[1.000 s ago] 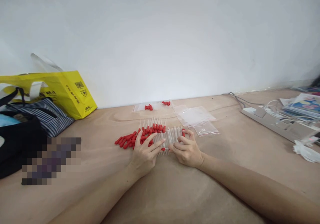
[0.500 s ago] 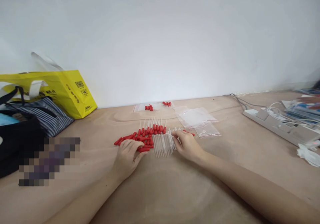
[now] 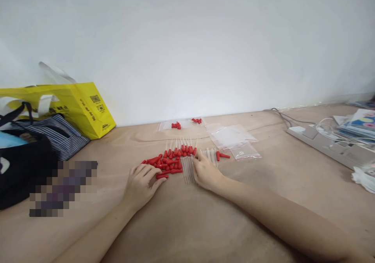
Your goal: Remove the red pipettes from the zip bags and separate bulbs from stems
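My left hand [image 3: 143,183] rests at the near left side of a pile of red rubber bulbs [image 3: 170,163]; its thumb and forefinger are closed on one red rubber bulb [image 3: 162,176]. My right hand [image 3: 207,173] is over a row of clear dropper tubes [image 3: 187,171], its thumb and fingertips pinched together at the row's upper right end. The tube at those fingertips is mostly hidden by the hand. Behind the pile, several droppers with red bulbs [image 3: 183,149] lie side by side, tips pointing away. More clear tubes [image 3: 211,154] show beyond my right hand.
Two loose red bulbs [image 3: 222,156] lie to the right. Clear zip bags [image 3: 231,136] lie farther back, and bagged droppers [image 3: 184,124] lie near the wall. A yellow bag [image 3: 88,110] and a striped pouch [image 3: 64,132] stand left; a power strip [image 3: 319,145] is right.
My right hand has moved left across the row of tubes, uncovering the tubes and red bulbs at the right. My left hand has drawn slightly left with the red bulb.
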A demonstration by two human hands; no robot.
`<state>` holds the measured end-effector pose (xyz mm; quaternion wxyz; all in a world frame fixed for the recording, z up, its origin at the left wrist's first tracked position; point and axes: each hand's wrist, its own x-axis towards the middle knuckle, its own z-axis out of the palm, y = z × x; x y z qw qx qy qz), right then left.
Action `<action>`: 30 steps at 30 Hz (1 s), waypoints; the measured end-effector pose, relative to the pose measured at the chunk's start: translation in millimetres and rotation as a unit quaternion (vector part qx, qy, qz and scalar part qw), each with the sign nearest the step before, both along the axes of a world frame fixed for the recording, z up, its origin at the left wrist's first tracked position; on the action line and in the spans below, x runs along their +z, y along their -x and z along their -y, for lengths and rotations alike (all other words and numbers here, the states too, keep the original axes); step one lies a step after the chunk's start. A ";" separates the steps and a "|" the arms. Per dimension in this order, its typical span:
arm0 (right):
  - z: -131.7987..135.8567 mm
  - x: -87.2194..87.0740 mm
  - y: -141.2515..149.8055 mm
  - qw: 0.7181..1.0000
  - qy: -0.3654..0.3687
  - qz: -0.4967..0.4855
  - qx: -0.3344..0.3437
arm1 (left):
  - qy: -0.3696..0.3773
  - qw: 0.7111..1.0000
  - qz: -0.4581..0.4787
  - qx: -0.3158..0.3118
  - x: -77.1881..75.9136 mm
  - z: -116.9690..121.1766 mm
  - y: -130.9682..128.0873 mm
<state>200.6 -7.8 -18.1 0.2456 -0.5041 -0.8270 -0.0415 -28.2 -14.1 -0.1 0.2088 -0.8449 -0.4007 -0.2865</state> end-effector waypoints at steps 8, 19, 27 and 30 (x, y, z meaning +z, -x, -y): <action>-66.8 20.0 -37.7 0.998 0.033 0.014 -0.047 | 0.055 0.998 0.010 0.034 -1.1 -0.2 1.1; -131.0 22.7 -50.6 0.984 0.110 0.108 0.091 | 0.078 0.997 0.018 0.022 -2.6 -3.5 4.8; -115.7 38.2 -66.5 0.973 0.069 0.171 0.137 | 0.074 0.997 0.008 0.008 0.7 -0.2 1.9; -99.7 47.0 -77.4 0.974 0.005 0.183 0.132 | 0.051 0.998 0.026 -0.006 1.1 2.3 -3.8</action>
